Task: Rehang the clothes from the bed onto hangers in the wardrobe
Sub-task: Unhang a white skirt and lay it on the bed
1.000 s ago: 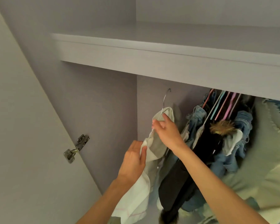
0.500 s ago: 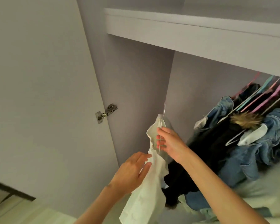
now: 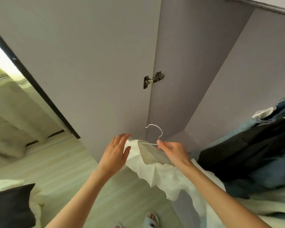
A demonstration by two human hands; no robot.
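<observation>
White cloth fills the middle of the frame: one white garment (image 3: 156,168) draped over one thin white wire hanger (image 3: 155,134), its single hook curling up toward the centre. My right hand (image 3: 173,151) pinches the hanger just under the hook, thumb and fingers closed on the wire, and the garment hangs down from there toward the lower right. My left hand (image 3: 116,152) lies against the garment's left edge with its fingers straight and spread, gripping nothing.

Behind my hands the wardrobe door (image 3: 82,63) stands open across the upper left and centre, with one metal hinge (image 3: 153,79) joining it to the wardrobe's side panel. At the top right corner one clothes rail (image 3: 260,5) runs across. On the right edge several dark and denim clothes (image 3: 257,155) hang bunched together; I cannot count them apart.

Lower left shows one black cushion (image 3: 11,209) beside pale bedding (image 3: 10,102) and a pale wood floor (image 3: 61,165). At the bottom edge my two slippers (image 3: 150,219) peek out.
</observation>
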